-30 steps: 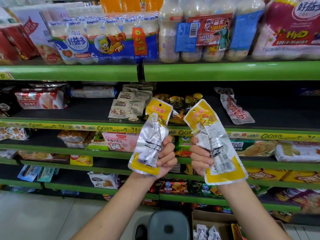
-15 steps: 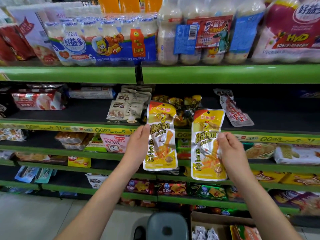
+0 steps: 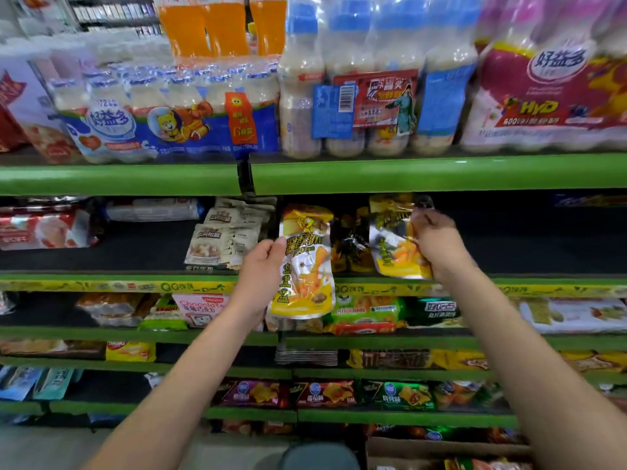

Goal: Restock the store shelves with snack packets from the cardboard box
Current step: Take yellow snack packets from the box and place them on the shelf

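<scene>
In front of the green shelf [image 3: 437, 173], the left grip [image 3: 261, 269] pinches a glossy yellow foil packet [image 3: 305, 266]; the right grip [image 3: 437, 244] clasps a crinkled second packet [image 3: 390, 245] over the shelf.

The right hand [image 3: 437, 242] is motion-blurred and hides part of its yellow packet [image 3: 393, 245]. The cardboard box [image 3: 441, 451] is cut off by the bottom edge.

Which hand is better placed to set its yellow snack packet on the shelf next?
Probably the right hand: its packet already reaches in over the shelf, while the left hand holds its packet before the edge.
</scene>
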